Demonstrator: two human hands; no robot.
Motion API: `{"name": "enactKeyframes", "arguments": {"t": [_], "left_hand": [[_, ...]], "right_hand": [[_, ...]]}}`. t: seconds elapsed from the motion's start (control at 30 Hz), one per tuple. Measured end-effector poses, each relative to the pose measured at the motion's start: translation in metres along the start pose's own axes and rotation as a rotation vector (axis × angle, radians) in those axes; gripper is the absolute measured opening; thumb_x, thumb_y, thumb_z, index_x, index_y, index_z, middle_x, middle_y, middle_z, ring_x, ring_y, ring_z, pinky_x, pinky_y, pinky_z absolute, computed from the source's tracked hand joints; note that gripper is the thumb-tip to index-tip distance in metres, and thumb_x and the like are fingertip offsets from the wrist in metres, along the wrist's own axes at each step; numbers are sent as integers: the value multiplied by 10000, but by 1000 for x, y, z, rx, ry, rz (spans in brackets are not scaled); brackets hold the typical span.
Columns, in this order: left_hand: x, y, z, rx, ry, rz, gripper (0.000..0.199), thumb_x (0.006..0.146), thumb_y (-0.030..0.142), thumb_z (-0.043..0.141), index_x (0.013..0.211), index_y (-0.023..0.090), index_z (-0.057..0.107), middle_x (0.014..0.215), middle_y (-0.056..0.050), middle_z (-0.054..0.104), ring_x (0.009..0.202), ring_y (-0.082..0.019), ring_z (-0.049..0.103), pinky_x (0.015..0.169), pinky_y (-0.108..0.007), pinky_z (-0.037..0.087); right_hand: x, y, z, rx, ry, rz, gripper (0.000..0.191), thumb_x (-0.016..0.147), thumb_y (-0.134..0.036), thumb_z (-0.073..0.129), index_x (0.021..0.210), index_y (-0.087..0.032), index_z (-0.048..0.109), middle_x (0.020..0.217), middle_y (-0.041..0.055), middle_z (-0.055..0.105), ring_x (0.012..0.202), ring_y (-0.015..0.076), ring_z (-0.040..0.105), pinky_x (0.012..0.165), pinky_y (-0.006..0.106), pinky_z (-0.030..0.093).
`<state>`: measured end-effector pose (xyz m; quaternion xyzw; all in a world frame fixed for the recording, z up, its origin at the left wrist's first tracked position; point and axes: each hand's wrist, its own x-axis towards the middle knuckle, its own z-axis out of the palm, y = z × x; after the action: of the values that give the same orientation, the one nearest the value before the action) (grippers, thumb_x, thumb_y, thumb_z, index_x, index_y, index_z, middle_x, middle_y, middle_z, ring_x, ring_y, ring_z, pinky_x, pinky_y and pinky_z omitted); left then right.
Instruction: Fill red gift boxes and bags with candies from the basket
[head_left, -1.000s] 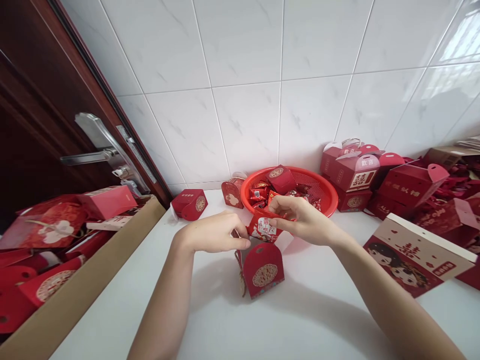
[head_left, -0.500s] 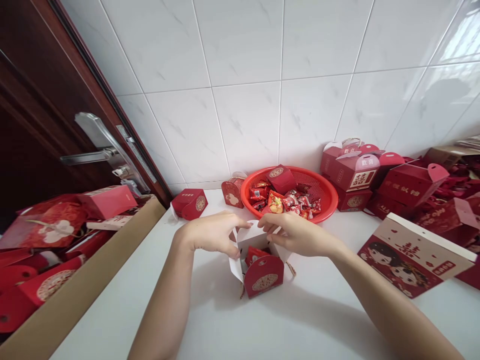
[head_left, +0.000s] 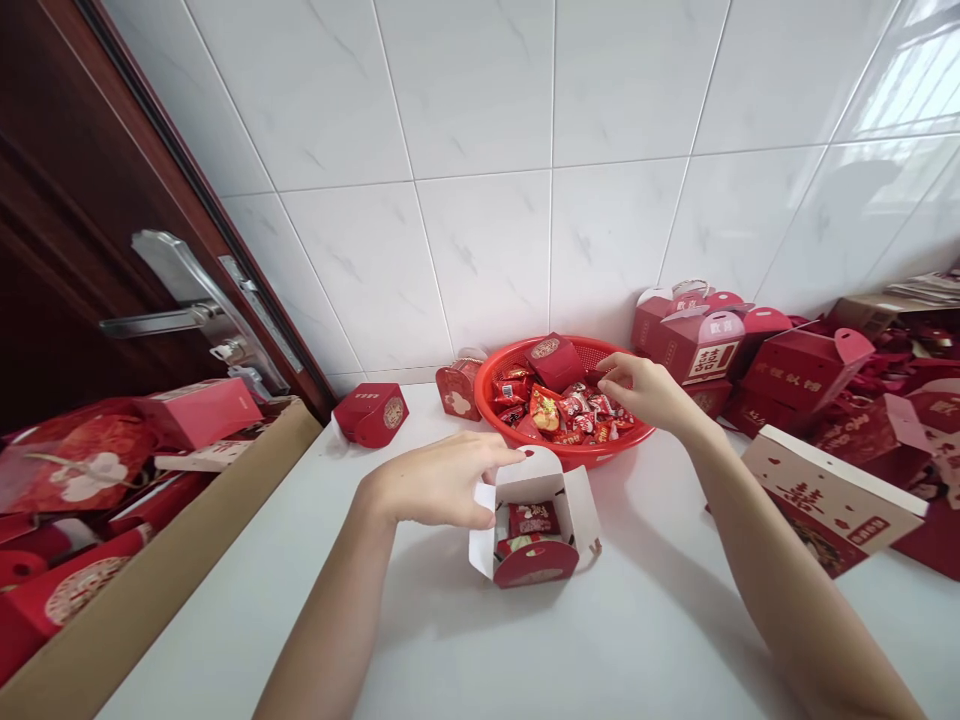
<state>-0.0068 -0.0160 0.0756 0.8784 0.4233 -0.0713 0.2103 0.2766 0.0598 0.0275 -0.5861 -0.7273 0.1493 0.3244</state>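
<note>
Two bare hands work above a white table (head_left: pixel 450 650), seen from the wearer's own viewpoint. Between the forearms, near the middle of the table, stands a small open gift box (head_left: pixel 536 570), red outside and white inside, its flaps spread outward. Red wrapped packets (head_left: pixel 534 518) lie inside it.

The left hand (head_left: pixel 450 482) is at the box's far left corner, thumb and forefinger spread apart, the thumb by the left flap and the forefinger touching the far flap. The other fingers are hidden, so how firmly it grips cannot be told.

The right hand (head_left: pixel 646 392) hangs over the right side of a red plastic basket (head_left: pixel 600 455), just beyond the box. Its fingers are loosely bent, with a small gap to the thumb and nothing visible between them. In the basket are many wrapped sweets (head_left: pixel 574 415) and, toward the far side, a closed red box (head_left: pixel 555 362).

Left of the basket stand a small handled box (head_left: pixel 457 388) and, farther left, a dark red box (head_left: pixel 373 415). To the right are stacked red boxes (head_left: pixel 694 345) and, nearer, a tilted cream-and-red box (head_left: pixel 832 495). At far left, a cardboard carton (head_left: pixel 247 492) holds more red packaging (head_left: pixel 199 412) beside a dark wooden door (head_left: pixel 60 200). Pale tiles (head_left: pixel 480 110) cover the far wall.
</note>
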Motion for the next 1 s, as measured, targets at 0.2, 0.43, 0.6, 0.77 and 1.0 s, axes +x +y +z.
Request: {"name": "enactKeyframes", "arguments": {"t": [0.2,0.43,0.6,0.77,1.0], "left_hand": [[9,5,5,-41,28,59,701,687,190,641,1382,244,572,1165,-58,650,1097,-274,593,861,-306,468],[18,0,8,-71,-3,5,694,794,378,672,1452,223,515,1328,-84,607,1246,-296,530,998,-332,421],[19,-2,7,-147,24,0,690,851,542,632,1469,268,491,1415,-77,572,1301,-298,503,990,-329,425],[24,-9,8,-249,62,17,725,870,614,597,1473,232,475,1475,-100,533,1254,-270,553,971,-320,450],[28,-11,8,-295,134,43,617,912,527,582,1430,199,519,1329,-101,648,1178,-240,618,943,-311,483]], "right_hand": [[18,35,22,-154,-25,151,297,891,-198,541,1174,-161,626,1106,118,735,1021,247,684,864,317,490],[32,38,30,-336,-357,99,567,815,-72,527,1379,-129,550,1374,185,613,1232,313,601,939,353,469],[43,37,36,-371,-583,112,958,591,-34,702,1494,-247,466,1379,151,620,1127,335,662,787,332,531],[41,34,37,-387,-550,119,718,581,-64,727,1288,-179,671,1212,160,701,1030,326,686,705,301,521],[35,28,31,-243,-403,46,335,712,-43,505,882,-150,773,871,78,754,724,187,682,647,244,486]]}}
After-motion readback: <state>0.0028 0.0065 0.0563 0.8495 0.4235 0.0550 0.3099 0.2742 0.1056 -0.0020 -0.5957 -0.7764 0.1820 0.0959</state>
